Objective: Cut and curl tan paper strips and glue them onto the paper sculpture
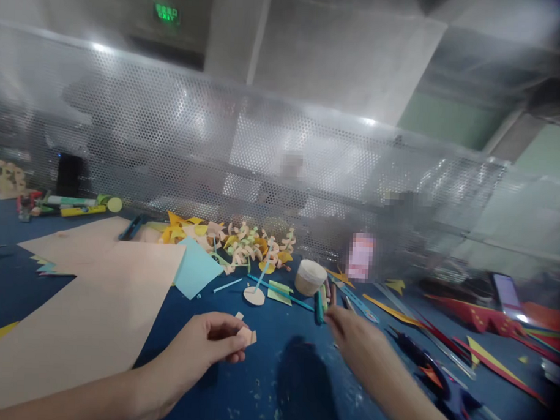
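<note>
My left hand (215, 337) is closed in a pinch on a small piece of pale pink paper (247, 336), just above the blue table. Another small paper scrap (239, 316) shows behind its fingertips. My right hand (349, 327) reaches forward with its fingers drawn together, next to a group of short coloured sticks (323, 300) beside a white-topped tub (310, 277). Blur hides its fingertips and what they grip, if anything. Between the hands and the back pile, a pale paper disc (254, 295) lies on the table with a thin blue strip (262, 274) rising from it.
Large pale paper sheets (121, 290) and a light blue sheet (196, 267) lie left. Curled paper pieces (246, 245) are heaped at the back by a perforated metal screen (186, 139). A dark glue gun (434, 378), paper strips (499, 368) and a phone (506, 294) are right.
</note>
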A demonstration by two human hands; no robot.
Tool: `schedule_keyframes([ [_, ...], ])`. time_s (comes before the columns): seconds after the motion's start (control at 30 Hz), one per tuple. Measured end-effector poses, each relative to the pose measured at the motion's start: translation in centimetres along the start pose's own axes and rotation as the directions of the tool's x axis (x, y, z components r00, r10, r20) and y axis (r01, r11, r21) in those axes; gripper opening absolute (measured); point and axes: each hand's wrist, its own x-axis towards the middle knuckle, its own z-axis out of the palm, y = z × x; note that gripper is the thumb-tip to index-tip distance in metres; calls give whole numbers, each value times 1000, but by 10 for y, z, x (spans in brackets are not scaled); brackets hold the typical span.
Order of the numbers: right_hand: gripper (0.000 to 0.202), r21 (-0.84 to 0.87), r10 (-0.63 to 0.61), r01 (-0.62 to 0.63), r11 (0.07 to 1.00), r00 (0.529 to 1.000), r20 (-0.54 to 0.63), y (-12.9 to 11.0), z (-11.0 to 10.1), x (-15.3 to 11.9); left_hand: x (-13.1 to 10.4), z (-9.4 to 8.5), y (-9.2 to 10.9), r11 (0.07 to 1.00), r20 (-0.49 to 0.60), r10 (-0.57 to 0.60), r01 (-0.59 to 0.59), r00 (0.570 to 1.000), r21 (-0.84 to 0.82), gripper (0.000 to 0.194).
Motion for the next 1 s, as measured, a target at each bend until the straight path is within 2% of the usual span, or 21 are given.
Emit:
schedule_keyframes([
  [0.03,24,110,-56,50,993,997,49,-16,3,-2,1,0,-2,1000,10,9,-10,1000,7,22],
  [0.07,20,409,-118,51,911,983,142,-31,7,-4,2,0,-5,1000,24,21,-21,999,10,21],
  [0.1,19,636,-165,10,771,969,184,-44,11,-6,3,0,-7,999,41,33,-34,999,5,21],
  [0.13,19,764,-185,-30,645,963,195,-55,15,-9,4,0,-10,999,58,41,-41,997,-7,21],
  [0.17,18,850,-193,-70,522,961,197,-62,18,-11,4,0,-12,999,74,46,-44,996,-21,21],
  [0.23,18,926,-188,-134,354,959,211,-69,24,-16,5,1,-15,998,102,45,-41,994,-43,21],
  [0.33,22,949,-190,-217,228,946,262,-70,26,-20,4,4,-17,999,145,32,-26,989,-41,19],
  [0.4,24,946,-197,-249,207,937,289,-70,26,-21,3,6,-16,999,173,27,-20,984,-40,17],
  [0.57,29,936,-188,-275,219,930,317,-72,30,-22,-1,5,-14,1000,205,3,1,979,-19,14],
  [0.7,30,938,-200,-281,204,926,321,-71,31,-22,-2,5,-15,999,207,-16,26,978,-44,17],
  [0.87,26,932,-211,-274,236,922,325,-70,26,-23,-2,7,-12,995,195,-52,67,979,-70,20],
  [1.0,27,932,-219,-312,186,911,348,-69,23,-22,-3,7,-10,997,209,-47,60,977,-53,19],
])
